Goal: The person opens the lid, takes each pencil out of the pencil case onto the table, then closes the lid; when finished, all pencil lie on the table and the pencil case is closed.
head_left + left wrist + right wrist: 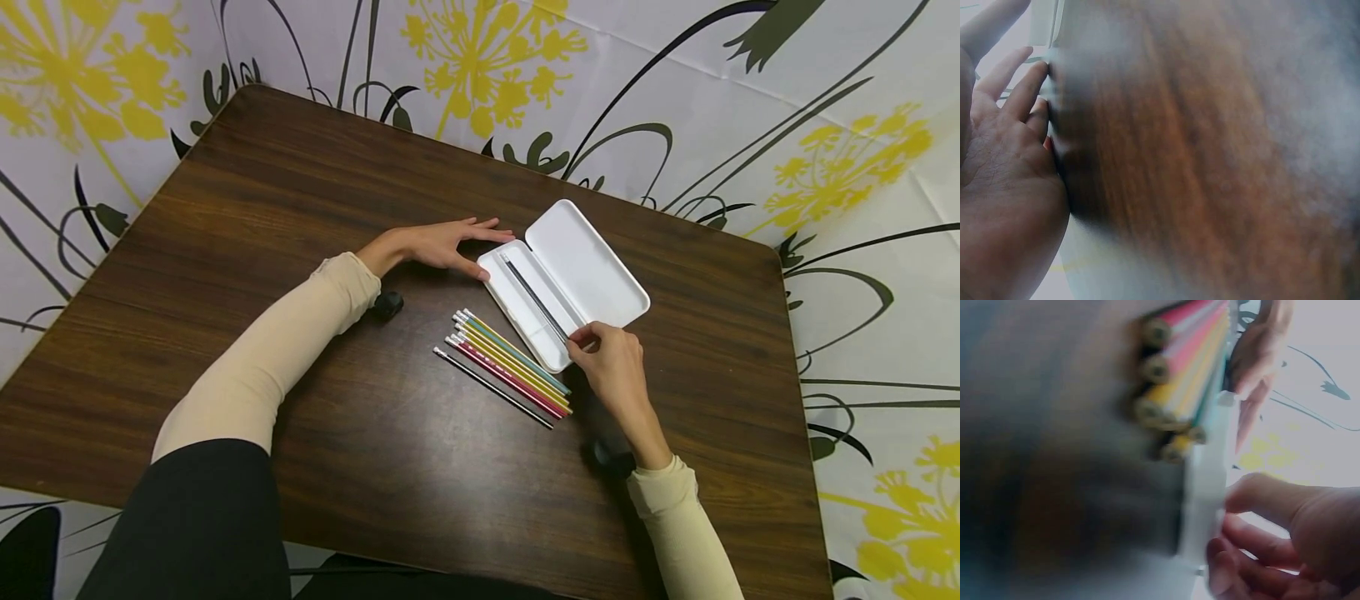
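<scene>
A white pencil case [517, 302] lies open on the table, its lid [581, 267] folded back to the right. Inside it, a black pencil [534, 296] runs lengthwise, eraser end toward the left hand. My right hand [611, 362] pinches the pencil's near end between thumb and fingers, over the case's near end. At the far left corner of the case rests my left hand [438, 246], fingers spread and straight, with thumb tip against the rim. In the right wrist view the right hand [1272, 544] is beside the case's white wall [1204, 500].
Next to the case's left side lie several pencils in a row: teal [525, 360], yellow [498, 357], red [510, 379] and one black pencil [491, 387] slightly apart. The brown wooden table [360, 483] meets a flowered cloth [480, 67] at the back.
</scene>
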`<state>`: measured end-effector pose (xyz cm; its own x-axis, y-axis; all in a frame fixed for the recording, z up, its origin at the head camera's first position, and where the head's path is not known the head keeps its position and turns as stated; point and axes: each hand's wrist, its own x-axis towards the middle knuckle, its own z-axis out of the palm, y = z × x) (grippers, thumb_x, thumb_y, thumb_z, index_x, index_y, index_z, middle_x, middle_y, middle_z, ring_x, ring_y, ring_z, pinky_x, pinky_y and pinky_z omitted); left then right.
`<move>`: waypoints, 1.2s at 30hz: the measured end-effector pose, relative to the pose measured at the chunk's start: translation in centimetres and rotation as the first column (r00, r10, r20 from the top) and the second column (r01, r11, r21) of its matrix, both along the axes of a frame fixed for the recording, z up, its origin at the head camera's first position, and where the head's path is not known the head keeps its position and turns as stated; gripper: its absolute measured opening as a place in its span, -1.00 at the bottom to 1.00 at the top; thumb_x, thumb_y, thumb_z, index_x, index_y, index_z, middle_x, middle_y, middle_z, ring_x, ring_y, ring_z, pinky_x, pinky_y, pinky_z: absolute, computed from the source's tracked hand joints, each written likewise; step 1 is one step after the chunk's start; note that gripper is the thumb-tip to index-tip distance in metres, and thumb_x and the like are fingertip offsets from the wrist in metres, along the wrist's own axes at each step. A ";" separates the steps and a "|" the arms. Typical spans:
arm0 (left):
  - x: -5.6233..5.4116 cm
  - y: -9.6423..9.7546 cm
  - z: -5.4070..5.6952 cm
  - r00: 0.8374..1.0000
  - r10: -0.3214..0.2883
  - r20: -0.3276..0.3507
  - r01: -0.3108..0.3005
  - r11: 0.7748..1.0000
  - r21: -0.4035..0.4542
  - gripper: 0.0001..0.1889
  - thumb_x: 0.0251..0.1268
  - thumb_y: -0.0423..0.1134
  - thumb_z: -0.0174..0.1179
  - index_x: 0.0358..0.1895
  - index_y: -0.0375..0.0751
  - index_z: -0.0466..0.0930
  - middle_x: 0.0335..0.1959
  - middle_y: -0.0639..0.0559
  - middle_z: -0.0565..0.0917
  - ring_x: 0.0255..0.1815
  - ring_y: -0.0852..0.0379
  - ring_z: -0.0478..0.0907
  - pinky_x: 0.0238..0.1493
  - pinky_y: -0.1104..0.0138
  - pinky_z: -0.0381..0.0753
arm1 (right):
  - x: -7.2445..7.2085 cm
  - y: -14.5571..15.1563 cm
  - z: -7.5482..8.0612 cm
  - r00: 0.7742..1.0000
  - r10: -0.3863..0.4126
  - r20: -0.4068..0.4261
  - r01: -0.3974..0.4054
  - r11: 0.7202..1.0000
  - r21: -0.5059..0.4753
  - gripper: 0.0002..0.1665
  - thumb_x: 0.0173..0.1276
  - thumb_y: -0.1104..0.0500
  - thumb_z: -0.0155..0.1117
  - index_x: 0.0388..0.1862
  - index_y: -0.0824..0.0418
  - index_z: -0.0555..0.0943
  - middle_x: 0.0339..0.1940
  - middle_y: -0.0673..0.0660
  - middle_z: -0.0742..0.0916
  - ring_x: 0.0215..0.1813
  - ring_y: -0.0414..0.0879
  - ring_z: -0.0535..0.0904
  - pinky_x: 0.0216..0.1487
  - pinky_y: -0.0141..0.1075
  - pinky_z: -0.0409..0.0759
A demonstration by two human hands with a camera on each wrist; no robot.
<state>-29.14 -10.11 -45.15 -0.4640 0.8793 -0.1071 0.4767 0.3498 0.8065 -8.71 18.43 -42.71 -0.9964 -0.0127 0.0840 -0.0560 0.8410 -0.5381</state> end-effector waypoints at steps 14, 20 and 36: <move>-0.2 0.0 -0.1 1.000 0.015 -0.002 -0.015 1.000 -0.028 -0.18 0.26 0.07 0.32 0.55 0.19 0.12 0.60 0.01 -0.11 0.57 -0.01 -0.38 0.49 0.00 -0.34 | 1.6 2.1 -1.3 0.988 -0.118 -0.094 0.072 0.917 -0.393 -0.86 0.14 0.22 0.54 -0.30 0.20 0.80 -0.41 0.05 0.78 -0.42 -0.17 0.69 -0.40 -0.49 0.61; -0.2 0.0 -0.2 1.000 0.017 0.010 -0.017 1.000 -0.023 -0.18 0.27 0.05 0.32 0.55 0.19 0.11 0.60 0.01 -0.12 0.57 -0.02 -0.39 0.48 -0.02 -0.34 | 1.8 2.4 -1.3 0.987 -0.157 0.028 0.146 0.819 -0.555 -0.80 0.14 0.21 0.55 -0.27 0.29 0.80 -0.33 0.23 0.78 -0.37 -0.15 0.71 -0.35 -0.44 0.64; 0.3 0.0 0.8 1.000 -0.015 0.019 0.015 1.000 0.014 -0.18 0.31 -0.03 0.30 0.56 -0.02 0.09 0.59 -0.10 -0.09 0.58 -0.02 -0.35 0.50 0.10 -0.42 | 2.5 3.1 -1.7 0.961 -0.189 0.203 0.275 0.571 -0.773 -0.61 0.08 0.18 0.59 -0.18 0.42 0.75 -0.25 0.26 0.77 -0.25 0.00 0.70 -0.14 -0.24 0.66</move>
<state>-28.79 -10.08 -44.38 -0.4485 0.8878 -0.1035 0.4662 0.3312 0.8204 -6.24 21.56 -44.42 -0.9583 0.2482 -0.1416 0.1614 0.0610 -0.9850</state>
